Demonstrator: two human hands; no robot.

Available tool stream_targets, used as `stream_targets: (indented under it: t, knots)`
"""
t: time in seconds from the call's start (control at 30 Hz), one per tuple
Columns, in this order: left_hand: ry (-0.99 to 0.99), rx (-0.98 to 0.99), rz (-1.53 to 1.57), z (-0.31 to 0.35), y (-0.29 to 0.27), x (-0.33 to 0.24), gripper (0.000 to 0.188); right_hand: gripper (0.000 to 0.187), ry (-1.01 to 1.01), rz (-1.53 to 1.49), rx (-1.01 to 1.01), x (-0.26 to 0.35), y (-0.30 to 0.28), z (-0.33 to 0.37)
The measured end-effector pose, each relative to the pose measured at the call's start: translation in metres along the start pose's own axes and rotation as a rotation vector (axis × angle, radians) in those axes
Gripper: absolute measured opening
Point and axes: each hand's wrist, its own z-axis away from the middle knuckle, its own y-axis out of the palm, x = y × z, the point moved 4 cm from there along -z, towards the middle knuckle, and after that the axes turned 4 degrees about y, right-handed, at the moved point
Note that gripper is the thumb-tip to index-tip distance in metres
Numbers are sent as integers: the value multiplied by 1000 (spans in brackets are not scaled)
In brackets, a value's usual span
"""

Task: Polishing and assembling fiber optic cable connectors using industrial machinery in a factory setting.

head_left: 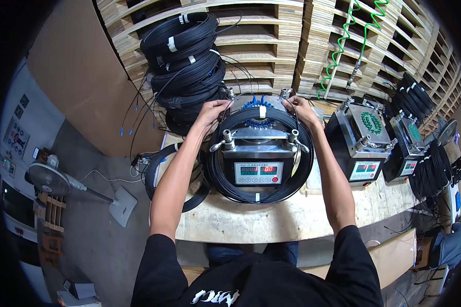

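Note:
A polishing machine (259, 176) with a lit digital panel stands in front of me on the bench. A coil of black cable (258, 197) encircles it, and blue connectors (256, 104) form a ring on its metal top plate. My left hand (213, 111) is closed at the far left clamp (231, 93), thumb and fingers pinched around its lever. Likewise, my right hand (301, 109) pinches at the far right clamp (286, 93); the fingers partly hide both levers. The near left clamp (227, 137) and near right clamp (293, 136) stand untouched, levers pointing outward.
Stacked black cable coils (182, 66) rise at the back left, beside wooden pallets (251, 51). Another coil (193, 203) lies left of the machine. Two similar machines, one nearer (361, 140) and one farther (407, 143), stand right. A fan (48, 179) stands on the floor left.

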Motion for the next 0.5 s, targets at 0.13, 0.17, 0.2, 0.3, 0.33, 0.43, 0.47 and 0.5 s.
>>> stream_targets:
  t: [0.13, 0.17, 0.2, 0.3, 0.33, 0.43, 0.47, 0.5]
  knots:
    - [-41, -25, 51, -1, 0, 0, 24, 32, -88, 40, -22, 2, 0, -5]
    - [-40, -26, 50, -1, -3, 0, 24, 32, -115, 55, -26, 2, 1, -6]
    - [-45, -14, 33, -1, -6, 0, 23, 32, -116, 54, -26, 1, 3, -7]
    - [-47, 25, -9, -3, -2, -3, 22, 31, -166, 28, -24, -3, 1, -8]
    - [-49, 50, -36, -3, -1, -4, 22, 30, -158, 42, -54, -3, 0, -6]
    - [5, -20, -212, -2, -3, -9, 27, 27, -148, 58, -65, 3, 2, -4]
    - [113, -42, -383, -2, -5, -16, 30, 26, -148, 62, -40, 7, 4, -2]
    - [222, -64, -553, -4, -5, -25, 33, 26, -146, 61, -42, 9, 4, 2]
